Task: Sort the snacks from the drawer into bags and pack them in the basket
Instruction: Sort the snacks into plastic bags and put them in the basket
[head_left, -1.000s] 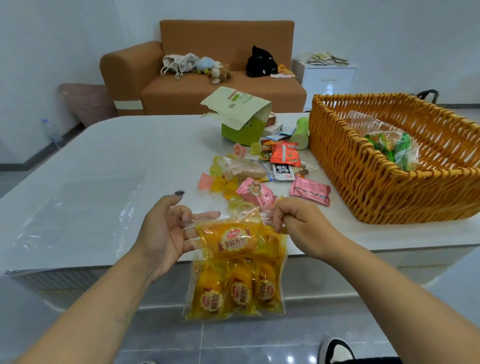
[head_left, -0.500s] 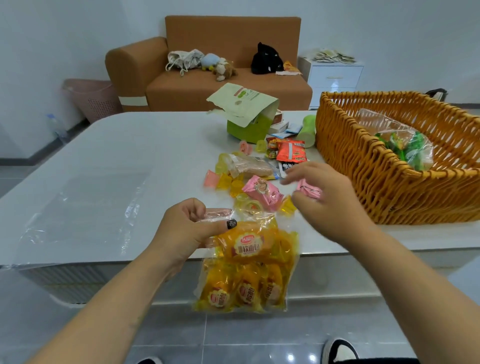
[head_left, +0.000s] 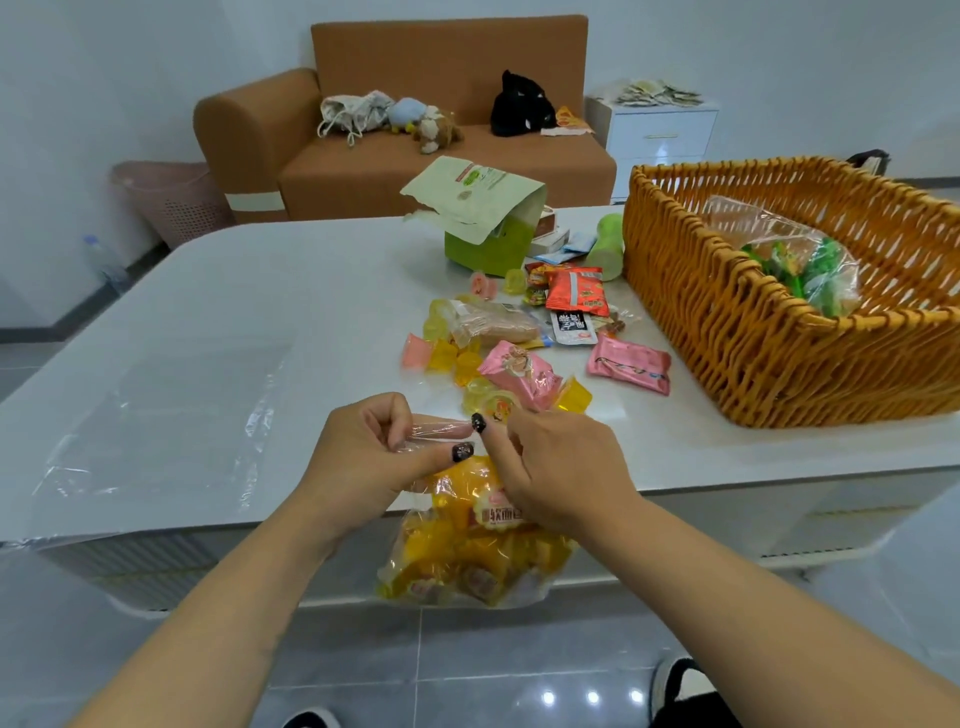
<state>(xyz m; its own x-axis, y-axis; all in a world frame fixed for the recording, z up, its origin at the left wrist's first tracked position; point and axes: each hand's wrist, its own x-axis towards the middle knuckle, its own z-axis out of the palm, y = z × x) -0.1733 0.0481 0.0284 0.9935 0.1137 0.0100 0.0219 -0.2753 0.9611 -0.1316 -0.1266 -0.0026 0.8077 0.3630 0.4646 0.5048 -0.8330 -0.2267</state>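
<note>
A clear plastic bag (head_left: 467, 556) filled with yellow-wrapped snacks hangs in front of the table's near edge. My left hand (head_left: 374, 457) pinches the bag's top strip between thumb and fingers. My right hand (head_left: 561, 473) sits right beside it at the bag's mouth, fingers curled onto the same top edge. Loose snacks lie on the white table (head_left: 260, 312): two pink packets (head_left: 519, 371), (head_left: 628, 364), yellow jelly cups (head_left: 452, 358), a red packet (head_left: 576, 291). The wicker basket (head_left: 727, 332) at the right holds a bag of green snacks (head_left: 795, 270).
A green box with a torn paper bag (head_left: 483, 223) stands at the table's far side, next to a green bottle (head_left: 605, 247). Flat clear plastic bags (head_left: 156, 415) lie on the left of the table. A brown sofa (head_left: 415, 130) and white cabinet (head_left: 660, 135) stand behind.
My right hand let go of the bag's top, reached out over the loose snacks, then came back to the bag's mouth. My left hand closed on the top strip.
</note>
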